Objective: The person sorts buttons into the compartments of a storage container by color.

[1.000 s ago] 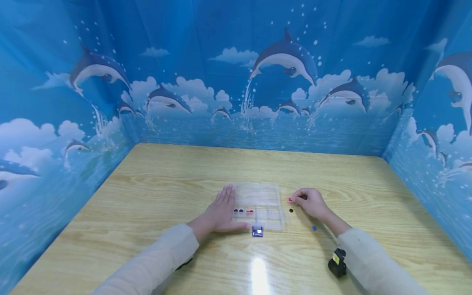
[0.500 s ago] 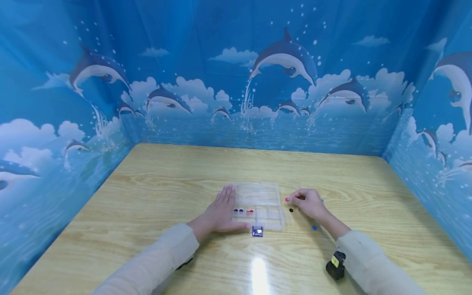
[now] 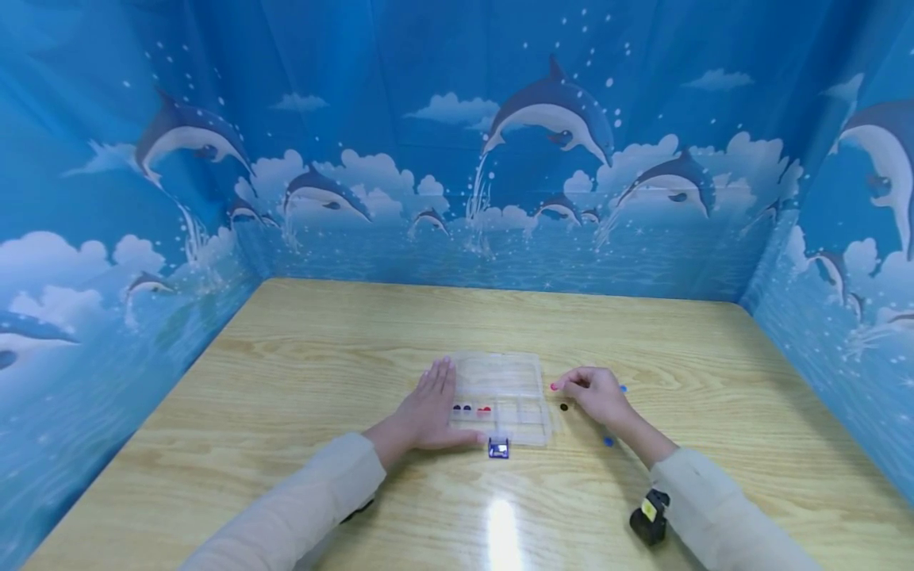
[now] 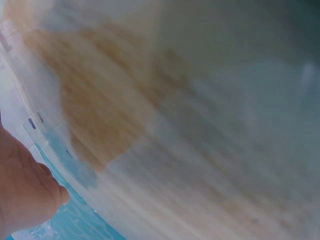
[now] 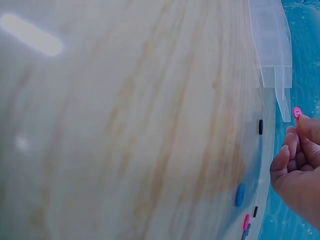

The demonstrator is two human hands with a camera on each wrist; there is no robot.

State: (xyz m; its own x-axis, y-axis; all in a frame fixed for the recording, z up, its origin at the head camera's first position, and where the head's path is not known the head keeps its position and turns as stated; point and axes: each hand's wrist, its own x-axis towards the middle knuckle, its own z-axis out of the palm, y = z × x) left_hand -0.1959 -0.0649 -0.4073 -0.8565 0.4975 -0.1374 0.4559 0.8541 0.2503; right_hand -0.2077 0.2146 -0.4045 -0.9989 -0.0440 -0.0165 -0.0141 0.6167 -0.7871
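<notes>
My right hand (image 3: 598, 394) pinches a small pink button (image 5: 297, 113) between thumb and fingertips, just right of a clear plastic compartment box (image 3: 498, 374). Holes show in the button in the right wrist view. The box lies open, its lid laid back away from me. My left hand (image 3: 428, 412) rests flat along its left side, fingers straight, thumb by the front edge. Dark buttons (image 3: 462, 408) and red ones (image 3: 485, 409) sit in the box's left compartments. A blue latch (image 3: 498, 449) sticks out at the front. The left wrist view shows mostly blurred table.
A black button (image 3: 564, 407) lies between the box and my right hand. One blue button (image 3: 608, 441) is below that hand, another blue one (image 3: 624, 388) behind it. The right wrist view adds a loose pink button (image 5: 245, 221) and a second black one (image 5: 255, 212).
My right hand has shifted slightly left toward the box with the pink button, bringing a blue button behind it into view. The left hand and the box have stayed put.
</notes>
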